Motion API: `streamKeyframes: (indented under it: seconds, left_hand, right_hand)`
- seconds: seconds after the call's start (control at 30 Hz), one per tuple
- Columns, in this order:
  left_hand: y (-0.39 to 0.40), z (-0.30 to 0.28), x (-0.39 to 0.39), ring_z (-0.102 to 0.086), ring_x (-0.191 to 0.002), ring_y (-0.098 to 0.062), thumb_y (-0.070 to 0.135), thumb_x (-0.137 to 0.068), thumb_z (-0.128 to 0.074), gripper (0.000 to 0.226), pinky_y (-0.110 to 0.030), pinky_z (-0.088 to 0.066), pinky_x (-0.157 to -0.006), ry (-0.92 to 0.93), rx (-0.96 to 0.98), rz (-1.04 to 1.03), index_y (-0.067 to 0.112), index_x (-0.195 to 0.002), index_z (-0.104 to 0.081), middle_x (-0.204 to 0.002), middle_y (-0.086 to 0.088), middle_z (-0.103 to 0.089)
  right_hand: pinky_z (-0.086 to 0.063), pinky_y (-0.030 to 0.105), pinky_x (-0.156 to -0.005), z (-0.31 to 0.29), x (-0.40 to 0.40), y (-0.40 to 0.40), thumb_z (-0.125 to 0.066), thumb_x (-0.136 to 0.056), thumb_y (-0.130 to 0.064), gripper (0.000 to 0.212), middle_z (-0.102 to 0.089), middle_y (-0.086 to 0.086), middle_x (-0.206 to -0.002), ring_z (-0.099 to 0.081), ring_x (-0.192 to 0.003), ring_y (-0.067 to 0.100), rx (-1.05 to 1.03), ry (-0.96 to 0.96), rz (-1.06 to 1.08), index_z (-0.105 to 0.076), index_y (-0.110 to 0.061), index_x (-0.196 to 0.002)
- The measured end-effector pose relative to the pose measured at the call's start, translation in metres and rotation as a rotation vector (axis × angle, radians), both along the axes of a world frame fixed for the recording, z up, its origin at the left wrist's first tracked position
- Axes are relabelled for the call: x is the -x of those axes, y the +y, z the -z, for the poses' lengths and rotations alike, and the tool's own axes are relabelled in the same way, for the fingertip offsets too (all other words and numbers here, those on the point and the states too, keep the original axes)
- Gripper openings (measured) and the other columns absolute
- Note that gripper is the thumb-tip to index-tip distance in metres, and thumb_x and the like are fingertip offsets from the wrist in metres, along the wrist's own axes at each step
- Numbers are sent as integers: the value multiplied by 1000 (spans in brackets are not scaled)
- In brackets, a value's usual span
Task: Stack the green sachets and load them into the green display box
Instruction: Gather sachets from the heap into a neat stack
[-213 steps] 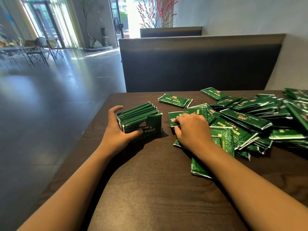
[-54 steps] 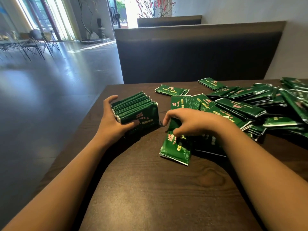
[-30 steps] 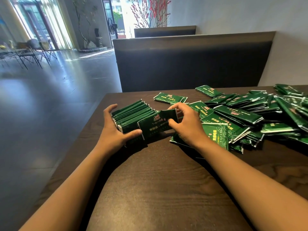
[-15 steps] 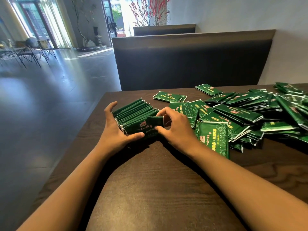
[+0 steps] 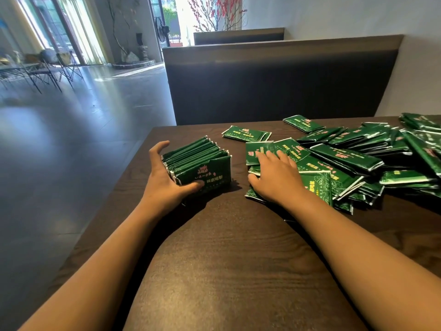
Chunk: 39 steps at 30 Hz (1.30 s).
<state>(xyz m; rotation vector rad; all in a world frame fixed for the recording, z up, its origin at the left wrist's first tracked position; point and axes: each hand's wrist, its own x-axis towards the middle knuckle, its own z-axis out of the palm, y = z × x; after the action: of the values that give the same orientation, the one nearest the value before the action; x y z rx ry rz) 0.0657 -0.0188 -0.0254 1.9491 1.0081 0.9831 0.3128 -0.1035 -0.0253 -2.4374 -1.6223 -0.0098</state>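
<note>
A stack of green sachets stands on edge on the dark wooden table. My left hand grips it from the left, thumb across the front sachet and fingers behind. My right hand lies on the near left part of a loose pile of green sachets, its fingers on a flat sachet and its thumb against the pile's near edge. No green display box is in view.
A lone sachet lies behind the stack and another sachet sits near the table's far edge. A dark booth backrest rises behind the table. The table's left edge drops to open floor.
My right hand set a sachet onto the front of the stack, then let go and moved right onto the loose pile. My left hand stayed on the stack.
</note>
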Motion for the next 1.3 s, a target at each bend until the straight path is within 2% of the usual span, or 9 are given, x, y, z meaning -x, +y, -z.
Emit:
streamKeyframes:
  seconds: [0.1, 0.23, 0.43, 0.53, 0.63, 0.73, 0.87, 0.97, 1.3]
  left_hand:
    - [-1, 0, 1, -59, -113, -5, 8, -71, -92, 109, -31, -45, -101, -14, 9, -16, 40, -146, -18, -120, 9, -55]
    - [-3, -1, 1, -57, -111, -1, 7, -72, -91, 108, -31, -45, -99, -17, 23, -18, 42, -143, -18, -122, 7, -54]
    - [-5, -2, 0, -60, -121, -19, 7, -72, -91, 107, -43, -47, -109, -12, 12, -48, 46, -139, -18, -129, -3, -56]
    - [-5, -2, 0, -59, -122, -21, 7, -71, -91, 106, -49, -47, -111, -12, 15, -73, 44, -140, -19, -132, -5, -56]
    - [-3, -1, 0, -58, -124, -24, 9, -71, -92, 107, -54, -47, -112, -16, 24, -105, 44, -140, -19, -136, -8, -54]
    - [-2, -1, 1, -58, -125, -26, 10, -70, -93, 107, -56, -47, -111, -19, 35, -122, 45, -139, -19, -136, -10, -54]
    - [-1, -1, 1, -59, -124, -25, 9, -70, -92, 106, -54, -47, -111, -12, 34, -114, 40, -142, -20, -136, -10, -54]
    - [-2, -1, 1, -58, -125, -24, 14, -70, -93, 108, -52, -46, -112, -7, 35, -89, 39, -144, -18, -138, -9, -53]
    - [-5, -2, 0, -50, -135, -26, 64, -47, -95, 120, -50, -41, -116, 14, 17, -15, 58, -136, -14, -149, -8, -43]
  right_hand:
    - [-20, 50, -121, -1, 4, 0, -56, -94, -47, 60, -49, 6, -144, -39, -139, 32, -87, -66, -14, -42, -24, -148]
    - [-26, 46, -113, -5, 11, -1, -64, -87, -25, 43, -54, 0, -124, -49, -121, 27, -123, -130, -59, -61, -28, -131]
    - [-30, 40, -104, -7, 11, -5, -62, -79, -8, 37, -67, -5, -113, -55, -111, 22, -328, 70, -92, -74, -29, -108]
    - [-48, 38, -86, -12, 14, -7, -64, -79, -7, 21, -69, -3, -92, -60, -92, 22, -635, 265, -97, -71, -23, -90]
    - [-40, 23, -58, -15, 15, -9, -61, -85, -13, 11, -60, -4, -75, -56, -73, 19, -843, 376, -62, -58, -23, -80]
    - [-41, 26, -53, -16, 12, -10, -54, -85, -18, 5, -56, -4, -69, -53, -65, 15, -928, 484, -51, -56, -16, -81]
    - [-43, 19, -52, -16, 12, -12, -56, -87, -11, 5, -59, -2, -72, -53, -65, 5, -916, 622, -116, -60, -12, -85]
    - [-44, 24, -58, -12, 16, -8, -61, -87, -9, 4, -62, 1, -81, -57, -74, 15, -799, 561, -170, -64, -12, -90]
    - [-50, 25, -63, -6, 37, -10, -84, -81, -27, 26, -67, -4, -84, -62, -74, 14, -554, 401, -292, -64, -20, -97]
